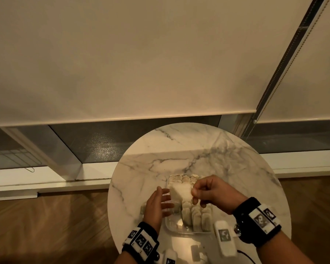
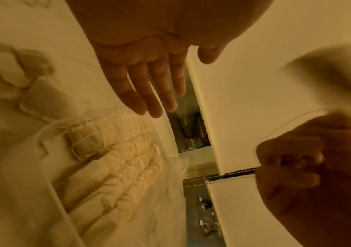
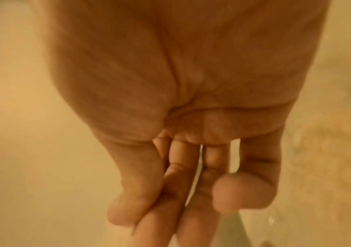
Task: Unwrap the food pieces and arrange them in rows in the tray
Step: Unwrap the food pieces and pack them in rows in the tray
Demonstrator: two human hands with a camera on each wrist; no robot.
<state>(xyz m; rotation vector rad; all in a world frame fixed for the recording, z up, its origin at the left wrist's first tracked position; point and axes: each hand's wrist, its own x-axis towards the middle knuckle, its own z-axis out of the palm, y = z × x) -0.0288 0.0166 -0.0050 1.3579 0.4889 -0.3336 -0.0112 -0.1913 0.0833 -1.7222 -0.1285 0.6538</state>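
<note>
Head view: food piece (image 1: 181, 191) between right hand (image 1: 210, 193) and left hand (image 1: 157, 205).

We see a clear plastic tray (image 1: 170, 226) near the round marble table's (image 1: 141, 168) front edge, pale pleated food pieces (image 1: 196, 216) standing upright in rows along its right side, and one pale square piece (image 1: 180, 191) held above it.

Two bare forearms reach into the head view. Each wrist wears a wide black band (image 1: 141, 240) fitted with white blocks printed with black square marker patterns. The right wrist band (image 1: 255, 221) also carries a white camera housing (image 1: 224, 238) with a round metal fitting and a thin dark cable trailing beside it.
</note>
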